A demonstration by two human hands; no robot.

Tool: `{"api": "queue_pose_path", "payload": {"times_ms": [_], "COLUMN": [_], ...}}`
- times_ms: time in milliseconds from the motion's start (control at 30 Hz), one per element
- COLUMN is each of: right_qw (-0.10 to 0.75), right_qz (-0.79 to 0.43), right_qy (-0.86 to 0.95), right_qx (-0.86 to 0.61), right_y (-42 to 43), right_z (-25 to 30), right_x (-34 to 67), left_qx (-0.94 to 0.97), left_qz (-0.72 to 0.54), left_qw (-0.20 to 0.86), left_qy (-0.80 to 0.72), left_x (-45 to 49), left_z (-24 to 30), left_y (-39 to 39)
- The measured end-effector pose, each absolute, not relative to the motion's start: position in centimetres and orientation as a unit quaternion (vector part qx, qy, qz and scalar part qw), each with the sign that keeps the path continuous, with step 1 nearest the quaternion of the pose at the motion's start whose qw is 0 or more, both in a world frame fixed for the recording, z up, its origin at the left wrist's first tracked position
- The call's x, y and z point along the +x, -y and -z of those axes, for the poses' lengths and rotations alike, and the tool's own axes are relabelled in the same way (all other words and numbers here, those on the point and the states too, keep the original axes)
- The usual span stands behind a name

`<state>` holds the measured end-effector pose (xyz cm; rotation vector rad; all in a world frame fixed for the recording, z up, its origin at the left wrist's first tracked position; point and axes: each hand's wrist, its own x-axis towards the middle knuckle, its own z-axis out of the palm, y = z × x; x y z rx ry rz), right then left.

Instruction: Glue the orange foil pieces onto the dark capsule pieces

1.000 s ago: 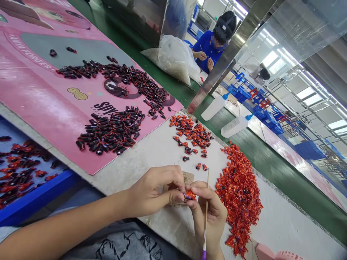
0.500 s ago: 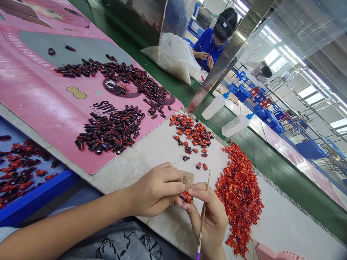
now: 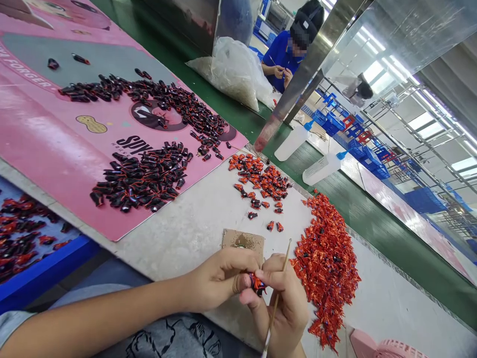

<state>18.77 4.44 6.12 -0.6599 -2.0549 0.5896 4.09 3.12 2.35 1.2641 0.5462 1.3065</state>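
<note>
A small red-and-black figure piece (image 3: 257, 283) is pinched between both hands at the bench's near edge. My left hand (image 3: 223, 276) is closed, thumb and fingers on the piece's left side. On the other side my right hand (image 3: 285, 303) grips the piece with its fingertips. A thin wooden stick (image 3: 276, 301), like a brush handle, slants through the right hand too; its lower end is pale. Just beyond the hands lies a brown card (image 3: 244, 240) with dark specks. Several loose red-and-black pieces (image 3: 261, 176) are scattered farther up the bench.
A big heap of red pieces (image 3: 328, 268) is on the right. Dark pieces (image 3: 139, 176) cover parts of a pink mat (image 3: 74, 174). At left is a blue tray (image 3: 48, 266). White bottles (image 3: 323, 168) and a plastic bag (image 3: 238, 74) stand beyond; a co-worker (image 3: 281, 54) sits across.
Both hands have shifted slightly lower in view, showing more of the brown card. The piece is turned differently between the fingers. The whole view has shifted a little.
</note>
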Motion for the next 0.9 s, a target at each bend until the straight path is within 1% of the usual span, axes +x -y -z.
{"api": "queue_pose_path", "payload": {"times_ms": [167, 333, 467, 600, 733, 900], "right_qw": [0.439, 0.465, 0.46, 0.484, 0.511, 0.521], "right_qz": [-0.208, -0.192, -0.205, -0.191, -0.15, -0.134], "right_qy": [0.832, 0.821, 0.821, 0.807, 0.805, 0.799], "right_qx": [-0.269, -0.268, -0.268, -0.28, -0.263, -0.266], "right_y": [-4.1, -4.1, -4.2, -4.2, -4.1, -3.9], "right_z": [-6.2, -6.5, -6.6, -6.7, -6.9, -7.1], "right_x": [18.7, 18.3, 18.4, 18.7, 18.6, 18.2], "left_qx": [0.514, 0.517, 0.506, 0.436, 0.356, 0.349], "left_qz": [-0.551, -0.555, -0.57, -0.573, -0.563, -0.548], "left_qw": [0.617, 0.613, 0.609, 0.667, 0.728, 0.739], "left_qy": [-0.229, -0.22, -0.22, -0.192, -0.164, -0.179], "left_x": [4.6, 4.7, 4.4, 4.4, 4.7, 5.0], "left_z": [-2.2, -2.6, -3.1, -3.1, -3.0, -3.3], "left_y": [-3.0, -2.9, -3.0, -3.1, -2.8, -2.4]}}
